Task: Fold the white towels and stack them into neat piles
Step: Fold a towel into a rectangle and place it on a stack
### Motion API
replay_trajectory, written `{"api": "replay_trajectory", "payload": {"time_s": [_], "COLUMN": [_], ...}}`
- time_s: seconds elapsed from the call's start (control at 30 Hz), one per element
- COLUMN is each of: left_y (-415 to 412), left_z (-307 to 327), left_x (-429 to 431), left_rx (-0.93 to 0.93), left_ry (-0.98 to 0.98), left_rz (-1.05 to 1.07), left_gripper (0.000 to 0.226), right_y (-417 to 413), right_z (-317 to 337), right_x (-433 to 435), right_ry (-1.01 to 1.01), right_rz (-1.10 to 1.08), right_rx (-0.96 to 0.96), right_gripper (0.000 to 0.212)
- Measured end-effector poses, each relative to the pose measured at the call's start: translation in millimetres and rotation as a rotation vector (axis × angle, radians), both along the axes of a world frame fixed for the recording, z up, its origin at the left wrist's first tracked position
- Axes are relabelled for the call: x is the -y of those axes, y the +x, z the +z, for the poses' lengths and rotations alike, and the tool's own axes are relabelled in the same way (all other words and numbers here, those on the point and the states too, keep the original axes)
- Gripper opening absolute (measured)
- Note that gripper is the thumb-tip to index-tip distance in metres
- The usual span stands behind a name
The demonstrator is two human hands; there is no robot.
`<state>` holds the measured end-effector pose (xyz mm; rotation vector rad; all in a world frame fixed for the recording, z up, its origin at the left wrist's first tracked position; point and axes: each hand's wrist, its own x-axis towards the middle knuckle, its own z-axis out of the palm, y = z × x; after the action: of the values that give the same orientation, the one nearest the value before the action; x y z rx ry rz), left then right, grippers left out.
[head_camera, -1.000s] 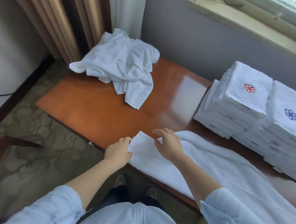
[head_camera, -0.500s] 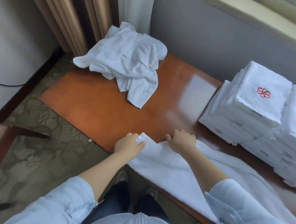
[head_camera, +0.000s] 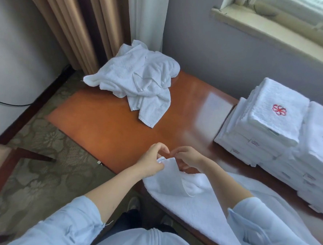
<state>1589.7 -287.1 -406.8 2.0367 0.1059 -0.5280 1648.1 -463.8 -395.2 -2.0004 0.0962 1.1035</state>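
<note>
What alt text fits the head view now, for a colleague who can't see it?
The left hand and right hand pinch up the end of a long white terry towel lying on a glossy orange-brown wooden table. A crumpled heap of white towels sits at its far corner, and stacks of folded white towels stand on the right.
</note>
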Motion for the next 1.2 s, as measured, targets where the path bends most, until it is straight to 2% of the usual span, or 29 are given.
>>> {"api": "replay_trajectory", "payload": {"time_s": [0.07,0.13,0.2,0.33,0.43,0.53,0.63,0.7,0.77,0.87,0.93,1.0,1.03,1.1,1.2], "left_y": [2.2,4.1,4.3,0.4,-2.1,-2.6,-3.4,-3.8,-3.8,-2.8,-1.5,0.8,2.2,6.1,14.5], "left_z": [11.1,21.3,29.0,35.9,37.9,37.8,35.9,33.9,31.5,26.7,24.0,21.8,20.6,17.7,14.1], "left_x": [0.6,-0.4,-2.0,-6.5,-7.0,-8.4,-10.8,-11.7,-12.8,-15.9,-17.9,-20.0,-21.1,-23.9,-30.2], "left_rx": [0.031,0.056,0.074,0.090,0.101,0.102,0.077,0.059,0.043,0.025,0.014,0.009,0.009,0.012,0.011], "left_ry": [-0.066,-0.120,-0.155,-0.200,-0.220,-0.191,-0.140,-0.111,-0.086,-0.051,-0.040,-0.026,-0.021,-0.016,-0.021], "left_rz": [-0.003,0.017,0.042,0.061,0.065,0.088,0.099,0.080,0.069,0.064,0.074,0.091,0.101,0.132,0.197], "left_gripper": [0.049,0.056,0.063,0.080,0.088,0.093,0.096,0.097,0.096,0.095,0.092,0.088,0.086,0.082,0.073], "right_y": [5.1,7.5,7.5,9.2,11.0,16.0,23.5,27.5,31.0,38.5,45.9,53.6,57.6,64.5,71.4], "right_z": [12.1,23.8,33.0,35.7,33.4,34.6,38.1,39.5,42.6,52.7,60.2,67.4,71.4,79.2,85.0], "right_x": [-4.8,-12.0,-18.8,-23.7,-28.0,-28.1,-25.4,-24.4,-22.3,-16.6,-14.5,-14.6,-14.9,-15.3,-18.5], "right_ry": [0.202,0.300,0.295,0.302,0.259,0.146,-0.033,-0.205,-0.385,-0.598,-0.704,-0.752,-0.745,-0.692,-0.567], "right_rz": [-0.092,-0.074,-0.048,-0.058,0.014,0.159,0.409,0.585,0.750,0.995,1.055,1.013,0.949,0.730,0.385], "right_rx": [-0.043,-0.125,-0.154,-0.048,0.058,0.184,0.233,0.241,0.339,0.557,0.618,0.684,0.744,0.861,0.964], "right_gripper": [0.028,0.027,0.024,0.024,0.027,0.032,0.037,0.030,0.019,0.034,0.044,0.041,0.033,0.015,0.009]}}
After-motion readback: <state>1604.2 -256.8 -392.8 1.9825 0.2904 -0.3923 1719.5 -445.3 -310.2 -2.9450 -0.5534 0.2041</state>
